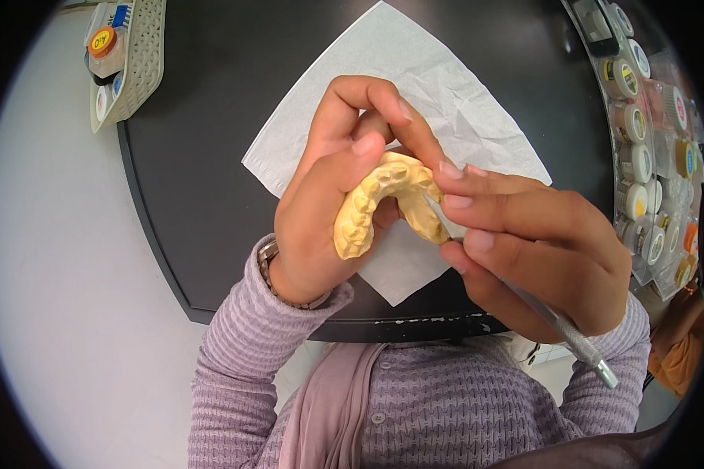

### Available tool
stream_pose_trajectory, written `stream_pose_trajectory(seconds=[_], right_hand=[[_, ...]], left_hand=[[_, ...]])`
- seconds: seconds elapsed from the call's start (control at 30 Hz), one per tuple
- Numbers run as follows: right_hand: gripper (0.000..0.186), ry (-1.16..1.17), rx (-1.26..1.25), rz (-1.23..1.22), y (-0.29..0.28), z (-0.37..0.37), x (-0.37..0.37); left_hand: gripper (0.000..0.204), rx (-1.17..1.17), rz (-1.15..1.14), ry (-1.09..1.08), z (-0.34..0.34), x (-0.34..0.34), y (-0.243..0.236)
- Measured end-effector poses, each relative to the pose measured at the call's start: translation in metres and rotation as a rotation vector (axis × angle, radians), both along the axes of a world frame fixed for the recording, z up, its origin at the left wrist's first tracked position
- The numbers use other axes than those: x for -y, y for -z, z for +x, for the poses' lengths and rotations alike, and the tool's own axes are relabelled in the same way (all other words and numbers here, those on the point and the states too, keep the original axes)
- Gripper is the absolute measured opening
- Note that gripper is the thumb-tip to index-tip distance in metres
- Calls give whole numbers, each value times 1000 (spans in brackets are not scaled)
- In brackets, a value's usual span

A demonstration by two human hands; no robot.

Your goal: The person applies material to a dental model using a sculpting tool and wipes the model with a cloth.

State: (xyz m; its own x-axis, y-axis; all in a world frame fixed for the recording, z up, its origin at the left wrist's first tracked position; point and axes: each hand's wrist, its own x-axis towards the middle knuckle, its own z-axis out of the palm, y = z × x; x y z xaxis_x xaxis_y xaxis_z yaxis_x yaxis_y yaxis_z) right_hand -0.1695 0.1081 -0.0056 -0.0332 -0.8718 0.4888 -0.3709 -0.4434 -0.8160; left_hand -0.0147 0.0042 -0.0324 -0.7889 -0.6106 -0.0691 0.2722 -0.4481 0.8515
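Woven basket, off-white plastic (147,66): upper left, at the table's edge; holds an orange-lidded jar (105,43) among other small items.

Tabletop, black (188,180): curved front edge, finish chipped near the wearer.

Left hand (309,207): metal band (267,262) at the wrist; thumb along the outside of the cast, fingers curled round its far side, closed in a supporting grip.

Tissue sheet, white, creased (414,66): spread on the tabletop beneath both hands.

Dental cast, pale yellow, horseshoe-shaped, with modelled teeth (360,207): held up above the tissue sheet between the hands, tooth side showing, open end toward the wearer.

Carving instrument, metal, knurled handle (551,313): pointed blade at the inner side of the cast's right arm; actual contact cannot be confirmed.

Right hand (551,246): thumb and fingers pinched on the instrument near its blade.

Lidded jars, assorted (633,160): ranked along the right edge.

Condition of work: apparently fine scraping or trimming of the cast's inner surface. The next stroke calls for a steady left-hand brace and light, controlled blade pressure, clear of the left fingertips.
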Motion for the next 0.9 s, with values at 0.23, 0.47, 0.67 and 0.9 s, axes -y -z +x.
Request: stream_pose_trajectory(seconds=[0.23, 0.47, 0.67, 0.9], right_hand=[[38, -6, -13, -18, 1, 5, -1], [41, -16, -1, -7, 0, 5, -2], [39, -16, -25, -32, 4, 7, -3], [36, -5, -57, -72, 4, 8, -4]], left_hand=[[22, 52, 2, -74, -4, -10, -8], [29, 56, 4, -76, -4, -11, -9], [31, -9, 4, -45, 0, -10, -6], [30, 6, -32, -58, 1, -13, -7]])
